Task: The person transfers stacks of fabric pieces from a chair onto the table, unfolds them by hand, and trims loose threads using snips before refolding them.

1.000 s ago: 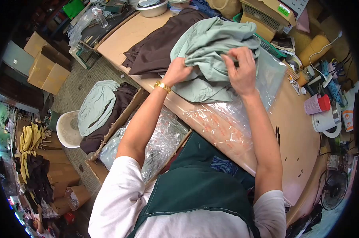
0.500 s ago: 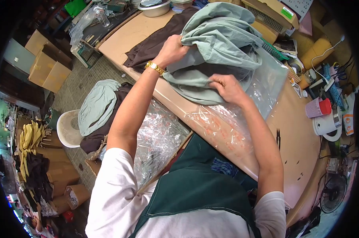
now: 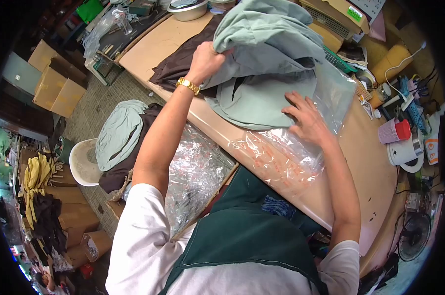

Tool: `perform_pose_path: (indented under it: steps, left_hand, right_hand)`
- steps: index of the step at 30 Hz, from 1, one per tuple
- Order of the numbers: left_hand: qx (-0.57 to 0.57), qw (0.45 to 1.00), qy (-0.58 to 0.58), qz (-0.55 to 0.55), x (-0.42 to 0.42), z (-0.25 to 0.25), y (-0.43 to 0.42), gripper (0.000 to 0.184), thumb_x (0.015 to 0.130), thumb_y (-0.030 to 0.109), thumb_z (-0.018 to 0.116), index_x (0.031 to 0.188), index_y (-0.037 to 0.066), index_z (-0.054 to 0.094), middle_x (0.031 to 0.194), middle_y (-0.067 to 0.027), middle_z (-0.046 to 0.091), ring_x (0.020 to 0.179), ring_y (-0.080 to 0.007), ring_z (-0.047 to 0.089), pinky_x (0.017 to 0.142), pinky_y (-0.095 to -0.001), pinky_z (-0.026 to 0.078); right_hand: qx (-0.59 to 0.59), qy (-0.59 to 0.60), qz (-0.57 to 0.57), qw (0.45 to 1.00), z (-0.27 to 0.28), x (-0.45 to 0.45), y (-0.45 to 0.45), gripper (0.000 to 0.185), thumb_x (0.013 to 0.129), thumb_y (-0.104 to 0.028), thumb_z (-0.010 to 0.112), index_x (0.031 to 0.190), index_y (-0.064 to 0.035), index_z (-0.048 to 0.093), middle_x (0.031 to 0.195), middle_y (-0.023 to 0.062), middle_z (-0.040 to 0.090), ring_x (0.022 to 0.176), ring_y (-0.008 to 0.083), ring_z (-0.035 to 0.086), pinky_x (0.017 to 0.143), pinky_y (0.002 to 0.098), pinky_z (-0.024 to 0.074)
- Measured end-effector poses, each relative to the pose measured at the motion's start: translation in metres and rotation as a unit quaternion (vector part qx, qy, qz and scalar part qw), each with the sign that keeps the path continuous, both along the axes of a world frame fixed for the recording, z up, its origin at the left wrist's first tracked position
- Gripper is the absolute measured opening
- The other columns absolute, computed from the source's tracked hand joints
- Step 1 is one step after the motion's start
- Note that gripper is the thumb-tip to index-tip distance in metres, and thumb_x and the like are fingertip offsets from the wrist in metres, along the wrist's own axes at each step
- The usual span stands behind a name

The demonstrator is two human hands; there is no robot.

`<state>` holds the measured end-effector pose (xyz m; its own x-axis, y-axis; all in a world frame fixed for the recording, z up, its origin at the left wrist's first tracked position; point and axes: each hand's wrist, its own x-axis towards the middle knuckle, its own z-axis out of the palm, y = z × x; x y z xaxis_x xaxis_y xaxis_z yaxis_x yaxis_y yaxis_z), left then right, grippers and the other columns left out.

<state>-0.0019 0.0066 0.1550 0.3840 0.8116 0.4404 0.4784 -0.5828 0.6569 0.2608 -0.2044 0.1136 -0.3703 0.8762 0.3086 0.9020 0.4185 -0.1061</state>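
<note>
A pale green cloth (image 3: 266, 98) lies partly on the table, its upper layers lifted and bunched. My left hand (image 3: 208, 61), with a gold watch at the wrist, grips a fold of it at the left and holds it up. At the cloth's lower right edge is my right hand (image 3: 307, 119), its fingers spread and nothing gripped between them. Dark brown cloth (image 3: 183, 61) lies to the left, partly under the green one. Clear plastic bags (image 3: 281, 157) lie flat beneath and in front of the cloth.
A box of clear plastic wrapping (image 3: 198, 167) stands beside the table (image 3: 360, 172). On the left are a white tub (image 3: 82, 164) and more green cloth (image 3: 119, 135). A pink cup (image 3: 390, 132), tools and a green basket (image 3: 338, 61) line the right side; a fan (image 3: 413, 236) stands lower right.
My left hand has moved left and up, lifting the green cloth's upper layers. My right hand has let go of the lower layer, moved down and right, and opened.
</note>
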Motion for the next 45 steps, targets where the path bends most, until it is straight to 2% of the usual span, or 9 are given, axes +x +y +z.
perform_pose_path:
  steps: [7,9,12,15,22,30,37,39,45]
  left_hand:
    - [0.054,0.997,0.049,-0.020,0.004,0.005,-0.012,0.029,0.082,0.032,0.068,0.092,0.006,0.071,0.080,-0.0217,0.067,0.080,-0.0428,0.063,0.071,-0.0439,0.051]
    - [0.101,0.992,0.053,-0.053,0.021,0.009,-0.052,0.034,0.079,0.040,0.070,0.093,0.008,0.071,0.081,-0.0212,0.067,0.080,-0.0420,0.064,0.071,-0.0443,0.052]
    - [0.097,0.985,0.029,0.137,0.049,-0.011,-0.067,0.034,0.072,0.032,0.070,0.083,0.001,0.069,0.080,-0.0254,0.066,0.079,-0.0436,0.064,0.069,-0.0471,0.052]
    - [0.055,0.994,0.088,0.028,0.030,-0.017,-0.034,0.020,0.069,0.014,0.063,0.081,-0.002,0.068,0.078,-0.0273,0.065,0.079,-0.0445,0.064,0.071,-0.0494,0.052]
    - [0.022,0.997,0.065,0.027,0.025,0.006,-0.006,0.028,0.076,0.029,0.073,0.085,0.002,0.070,0.083,-0.0247,0.067,0.085,-0.0431,0.064,0.072,-0.0480,0.051]
    - [0.051,0.992,0.065,-0.094,0.016,-0.003,-0.029,0.051,0.073,0.042,0.077,0.099,-0.001,0.066,0.094,-0.0247,0.067,0.091,-0.0412,0.064,0.077,-0.0453,0.051]
    - [0.088,0.995,0.051,0.003,0.022,-0.014,-0.022,0.015,0.070,0.012,0.064,0.078,0.000,0.067,0.073,-0.0253,0.064,0.075,-0.0431,0.064,0.069,-0.0484,0.052]
    - [0.106,0.992,0.066,0.027,0.020,-0.006,-0.006,0.016,0.072,0.016,0.067,0.080,0.001,0.067,0.074,-0.0240,0.065,0.075,-0.0424,0.064,0.069,-0.0476,0.052]
    - [0.136,0.987,0.075,0.050,0.021,0.021,0.007,0.018,0.075,0.019,0.069,0.088,0.007,0.069,0.081,-0.0187,0.068,0.080,-0.0393,0.065,0.070,-0.0463,0.052]
  right_hand:
    - [-0.099,0.188,-0.156,0.965,0.029,-0.012,0.033,0.015,0.080,-0.012,0.069,0.093,-0.0036,0.066,0.093,0.0181,0.068,0.094,0.0397,0.064,0.082,0.0425,0.0511]
    - [0.046,0.207,-0.138,0.968,0.032,-0.015,0.052,0.011,0.083,-0.006,0.063,0.090,0.0018,0.064,0.069,0.0186,0.061,0.065,0.0380,0.061,0.061,0.0419,0.0474]
    - [0.175,0.242,-0.087,0.951,0.038,-0.015,0.082,0.015,0.081,-0.008,0.066,0.093,0.0012,0.063,0.077,0.0180,0.061,0.070,0.0372,0.057,0.065,0.0404,0.0464]
    - [0.278,0.211,-0.069,0.935,0.052,-0.042,0.072,0.025,0.075,-0.016,0.073,0.094,-0.0044,0.061,0.090,0.0172,0.060,0.088,0.0374,0.058,0.078,0.0420,0.0463]
    - [0.095,0.103,0.142,0.980,-0.011,-0.040,0.028,0.023,0.074,-0.011,0.074,0.089,-0.0033,0.059,0.094,0.0140,0.061,0.089,0.0337,0.059,0.081,0.0417,0.0463]
    - [0.051,0.194,-0.084,0.976,0.033,-0.040,0.069,0.018,0.087,-0.023,0.064,0.093,-0.0054,0.067,0.087,0.0192,0.066,0.082,0.0399,0.063,0.070,0.0465,0.0483]
    - [0.298,0.209,-0.086,0.927,0.020,-0.061,0.064,0.032,0.075,-0.020,0.075,0.103,-0.0072,0.067,0.104,0.0142,0.067,0.096,0.0364,0.062,0.082,0.0413,0.0478]
    - [0.106,0.203,0.002,0.973,-0.004,-0.056,0.044,0.035,0.073,-0.018,0.077,0.104,-0.0059,0.066,0.112,0.0117,0.064,0.103,0.0353,0.060,0.088,0.0411,0.0459]
    - [0.028,0.216,0.019,0.976,-0.039,-0.038,0.054,0.022,0.079,-0.014,0.073,0.096,-0.0021,0.068,0.102,0.0149,0.069,0.106,0.0334,0.062,0.091,0.0395,0.0472]
